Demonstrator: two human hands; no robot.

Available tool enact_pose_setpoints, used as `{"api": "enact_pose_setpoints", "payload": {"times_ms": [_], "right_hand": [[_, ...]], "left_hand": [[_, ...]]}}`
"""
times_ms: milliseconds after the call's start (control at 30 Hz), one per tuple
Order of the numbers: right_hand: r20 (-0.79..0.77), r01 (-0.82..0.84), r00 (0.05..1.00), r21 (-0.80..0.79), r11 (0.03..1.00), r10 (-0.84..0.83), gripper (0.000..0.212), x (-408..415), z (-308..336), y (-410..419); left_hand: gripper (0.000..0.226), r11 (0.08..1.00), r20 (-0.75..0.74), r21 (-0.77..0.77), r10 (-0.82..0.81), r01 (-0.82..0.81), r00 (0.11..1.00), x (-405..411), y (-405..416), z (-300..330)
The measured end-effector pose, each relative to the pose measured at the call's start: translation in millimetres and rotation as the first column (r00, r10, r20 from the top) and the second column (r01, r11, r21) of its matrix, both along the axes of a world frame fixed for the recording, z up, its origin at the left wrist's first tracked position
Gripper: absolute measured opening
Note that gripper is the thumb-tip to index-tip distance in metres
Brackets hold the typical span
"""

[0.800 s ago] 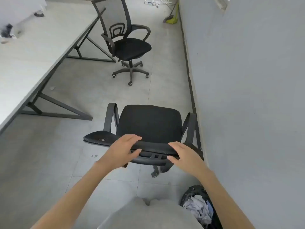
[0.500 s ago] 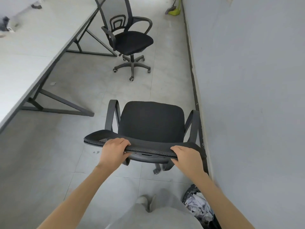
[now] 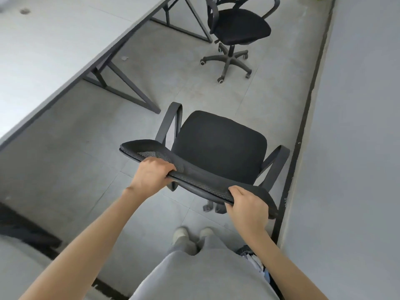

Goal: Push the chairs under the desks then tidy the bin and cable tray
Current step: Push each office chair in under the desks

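A black mesh-backed office chair (image 3: 218,146) stands on the tiled floor right in front of me, its seat facing away. My left hand (image 3: 149,176) grips the top edge of its backrest on the left side. My right hand (image 3: 246,205) grips the same edge on the right side. A second black office chair (image 3: 238,27) stands farther ahead on its castors. The long grey desk (image 3: 54,50) runs along the left, both chairs out from under it. Part of a bin (image 3: 257,263) with crumpled paper shows at bottom right, mostly hidden by my arm.
A grey wall (image 3: 357,126) runs along the right, close to the near chair's right armrest. Black triangular desk legs (image 3: 121,83) stand on the floor to the left of the chairs. Another desk edge (image 3: 23,230) shows at lower left. My feet are just behind the chair.
The view has tilted and moved closer to the chair. Both hands have closed firmly over the backrest's top edge, and the chair has turned slightly towards the desk.
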State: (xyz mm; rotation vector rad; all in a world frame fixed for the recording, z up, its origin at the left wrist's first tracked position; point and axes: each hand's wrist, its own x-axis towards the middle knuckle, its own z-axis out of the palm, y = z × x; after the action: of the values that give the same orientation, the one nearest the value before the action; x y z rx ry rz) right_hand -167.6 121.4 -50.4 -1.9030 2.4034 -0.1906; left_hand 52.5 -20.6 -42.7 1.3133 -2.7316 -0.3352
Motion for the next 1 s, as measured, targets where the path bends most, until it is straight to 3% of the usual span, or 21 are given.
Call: {"api": "enact_pose_setpoints", "payload": {"times_ms": [167,300,367,433,567,733,867,1000], "right_hand": [[-0.013,-0.146,0.989,-0.047,0.988,0.146,0.038,17,-6,-7],[-0.012,-0.231,0.973,-0.059,0.971,0.23,0.032,22,-13,-18],[-0.001,-0.298,0.954,-0.101,0.949,0.3,0.033,17,-15,-33],[0.008,-0.372,0.927,-0.132,0.919,0.376,0.036,12,-15,-52],[0.02,-0.506,0.859,-0.126,0.853,0.512,0.035,8,-13,-94],[0.021,-0.641,0.757,-0.167,0.749,0.653,0.023,-3,-7,-151],[0.009,-0.736,0.666,-0.153,0.659,0.746,0.035,-2,-4,-194],[0.027,-0.824,0.553,-0.129,0.552,0.832,0.036,2,-3,-245]], "left_hand": [[0.003,0.988,-0.008,0.007,0.153,-0.153,0.988,34,27,8],[0.027,0.959,-0.055,0.008,0.282,-0.282,0.958,47,54,19],[0.035,0.936,-0.015,0.02,0.351,-0.35,0.936,51,60,16],[0.029,0.904,0.042,0.015,0.427,-0.428,0.903,53,62,8],[0.028,0.851,0.058,0.038,0.521,-0.524,0.851,55,66,7],[0.023,0.879,0.01,0.102,0.468,-0.466,0.884,52,65,3],[0.024,0.862,0.004,0.017,0.507,-0.507,0.862,38,68,-8],[0.031,0.782,0.0,-0.12,0.616,-0.612,0.788,18,56,-11]]}}
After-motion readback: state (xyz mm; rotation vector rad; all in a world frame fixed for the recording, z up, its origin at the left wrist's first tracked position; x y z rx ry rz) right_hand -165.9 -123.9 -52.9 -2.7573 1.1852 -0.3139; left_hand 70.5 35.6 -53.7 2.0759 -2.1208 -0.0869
